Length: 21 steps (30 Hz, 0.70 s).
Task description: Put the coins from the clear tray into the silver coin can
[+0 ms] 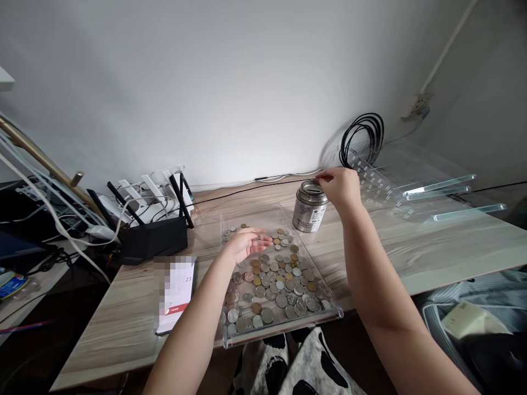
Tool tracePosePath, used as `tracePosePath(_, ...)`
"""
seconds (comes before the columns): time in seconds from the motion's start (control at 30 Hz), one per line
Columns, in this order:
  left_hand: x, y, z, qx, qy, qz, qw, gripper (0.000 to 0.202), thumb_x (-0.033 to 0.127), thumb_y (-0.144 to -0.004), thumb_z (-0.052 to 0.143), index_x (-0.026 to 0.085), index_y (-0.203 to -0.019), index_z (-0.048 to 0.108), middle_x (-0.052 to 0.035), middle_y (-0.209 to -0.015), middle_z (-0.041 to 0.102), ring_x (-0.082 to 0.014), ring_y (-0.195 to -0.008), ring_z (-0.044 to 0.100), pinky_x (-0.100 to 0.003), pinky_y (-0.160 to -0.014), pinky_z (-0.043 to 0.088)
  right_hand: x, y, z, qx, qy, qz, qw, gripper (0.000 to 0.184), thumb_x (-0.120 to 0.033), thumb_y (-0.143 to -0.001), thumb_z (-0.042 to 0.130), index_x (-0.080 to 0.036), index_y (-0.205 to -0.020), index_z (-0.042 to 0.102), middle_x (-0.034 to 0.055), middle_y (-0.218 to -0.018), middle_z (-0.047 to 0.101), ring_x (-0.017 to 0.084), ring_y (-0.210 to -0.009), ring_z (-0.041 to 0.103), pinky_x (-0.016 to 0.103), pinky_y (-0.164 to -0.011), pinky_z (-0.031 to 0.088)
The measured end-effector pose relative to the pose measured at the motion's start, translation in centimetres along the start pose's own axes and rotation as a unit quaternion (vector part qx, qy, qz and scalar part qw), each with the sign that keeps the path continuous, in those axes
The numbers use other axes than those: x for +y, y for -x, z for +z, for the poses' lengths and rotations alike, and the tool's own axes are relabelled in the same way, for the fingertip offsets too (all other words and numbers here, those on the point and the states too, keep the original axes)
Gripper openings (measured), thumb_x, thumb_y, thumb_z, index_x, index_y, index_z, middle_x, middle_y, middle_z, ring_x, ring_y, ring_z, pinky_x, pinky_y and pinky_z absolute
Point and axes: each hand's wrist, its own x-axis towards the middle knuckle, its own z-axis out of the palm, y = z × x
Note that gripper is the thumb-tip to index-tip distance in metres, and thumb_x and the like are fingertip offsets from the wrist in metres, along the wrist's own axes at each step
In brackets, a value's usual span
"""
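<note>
Many loose coins (281,300) in silver, copper and gold tones lie spread in a clear acrylic tray (284,323) in front of me. Over the tray's upper left part is my left hand (247,245), fingers apart and palm turned sideways, with nothing held. A metal tin can (309,211) with a printed label stands upright just beyond the tray's far right corner. My right hand (340,186) is at the right of the can's top, thumb and fingers pinched together by the rim. Whatever is between those fingertips is too small or hidden to tell.
Left of the tray, a phone (181,291) lies near a black router (152,238) with antennas and white cables. At the right stand clear acrylic drawer frames (395,186) with a coiled black cable (364,137). A thin cable (247,189) runs along the wall.
</note>
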Motion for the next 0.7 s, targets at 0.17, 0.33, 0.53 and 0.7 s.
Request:
tracePosePath(0.17,-0.1,0.3,0.3,-0.001,-0.03,0.003,1.0,0.01,0.008,-0.079,0.047,0.01,-0.089,0.047,-0.0173,-0.096,0.063,-0.0177,-0.076,0.064,-0.019,-0.052,0.051,1.3,-0.5,0.9,-0.062,0.029,0.009,0.998,0.02,-0.026,-0.063,0.055,-0.02,-0.075,0.07,0.004,-0.069,0.065,0.019,-0.069,0.057,0.027,-0.06,0.04)
tracePosePath(0.33,0.0,0.2,0.1,0.02,-0.072,0.007,0.997,0.006,0.015,-0.077,0.054,0.01,-0.079,0.05,-0.0129,-0.08,0.066,-0.0125,-0.063,0.064,-0.013,-0.043,0.045,2.0,-0.5,0.7,-0.084,-0.027,-0.005,0.996,0.018,-0.023,-0.062,0.054,-0.018,-0.07,0.07,0.0028,-0.068,0.066,0.016,-0.068,0.057,0.025,-0.061,0.041)
tracePosePath(0.53,-0.3,-0.3,-0.1,0.044,-0.084,0.027,0.995,0.007,0.015,-0.078,0.05,0.01,-0.075,0.054,-0.0073,-0.066,0.065,-0.0075,-0.047,0.058,-0.014,-0.042,0.044,-0.7,1.7,1.2,0.018,-0.072,-0.081,0.994,0.022,-0.025,-0.072,0.049,-0.016,-0.08,0.068,0.0061,-0.083,0.065,0.018,-0.077,0.056,0.028,-0.071,0.041)
tracePosePath(0.7,-0.3,-0.3,0.1,0.023,-0.04,0.029,0.998,0.01,0.012,-0.082,0.042,0.011,-0.078,0.052,-0.0115,-0.075,0.067,-0.0136,-0.061,0.064,-0.018,-0.048,0.048,-5.9,6.0,3.9,-0.288,-0.156,-0.184,0.927,0.021,-0.03,-0.072,0.053,-0.016,-0.08,0.067,0.0036,-0.071,0.065,0.012,-0.06,0.054,0.021,-0.054,0.039)
